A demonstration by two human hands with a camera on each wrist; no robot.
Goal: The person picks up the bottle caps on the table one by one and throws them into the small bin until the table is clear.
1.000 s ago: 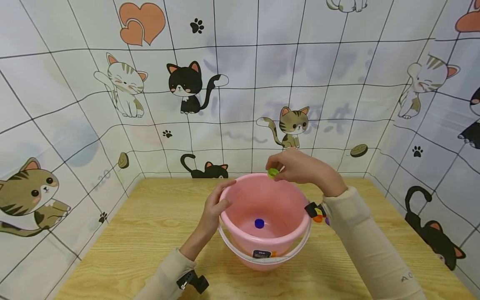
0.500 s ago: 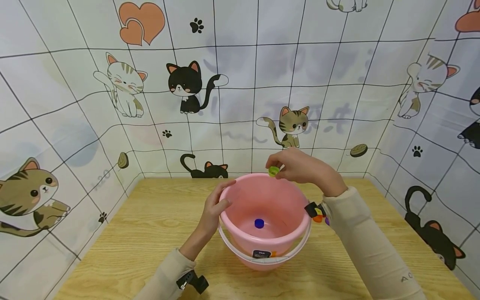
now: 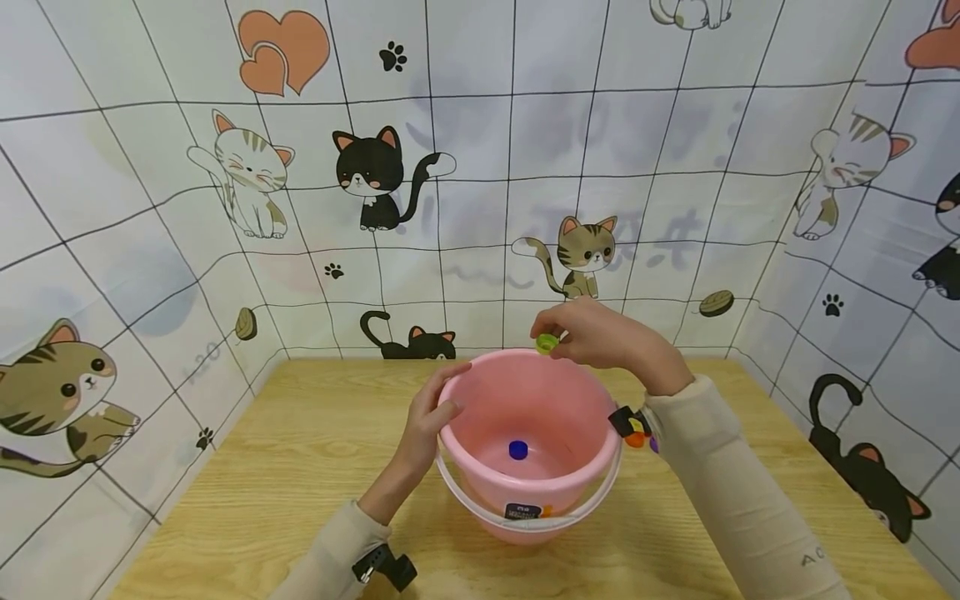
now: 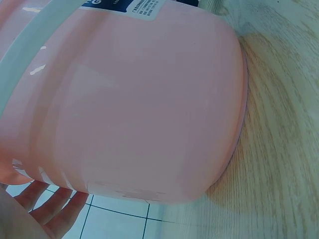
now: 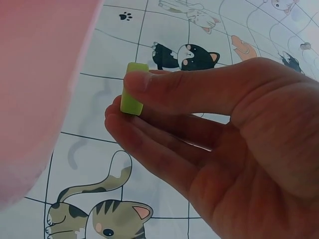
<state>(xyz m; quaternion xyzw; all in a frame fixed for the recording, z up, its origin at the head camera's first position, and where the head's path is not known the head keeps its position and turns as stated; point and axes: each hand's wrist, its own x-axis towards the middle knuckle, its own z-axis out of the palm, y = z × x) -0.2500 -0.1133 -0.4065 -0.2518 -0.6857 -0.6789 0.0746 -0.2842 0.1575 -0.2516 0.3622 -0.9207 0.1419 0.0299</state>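
A pink bucket (image 3: 525, 500) stands upright on the table, its white handle (image 3: 450, 492) hanging down in front. My left hand (image 3: 427, 421) grips its left rim, thumb over the edge and fingers along the outside; the left wrist view shows those fingers (image 4: 65, 206) against the wall. Above the far rim, my right hand (image 3: 600, 337) pinches a small yellow-green bottle cap (image 3: 547, 343) between thumb and fingers. The same cap (image 5: 132, 102) appears edge-on in the right wrist view. Inside, a blue bottle cap (image 3: 518, 450) lies on the bucket's floor.
Small orange (image 3: 635, 439) and purple pieces sit right of the bucket, partly hidden by the right wrist camera and sleeve. The wood-grain table (image 3: 322, 442) meets a cat-patterned wall cloth (image 3: 480, 217) at the back and sides.
Both hands, the bucket and the green cap hold nearly the same positions. The cap has tilted only slightly between the fingers, and the whole view has shifted down a little.
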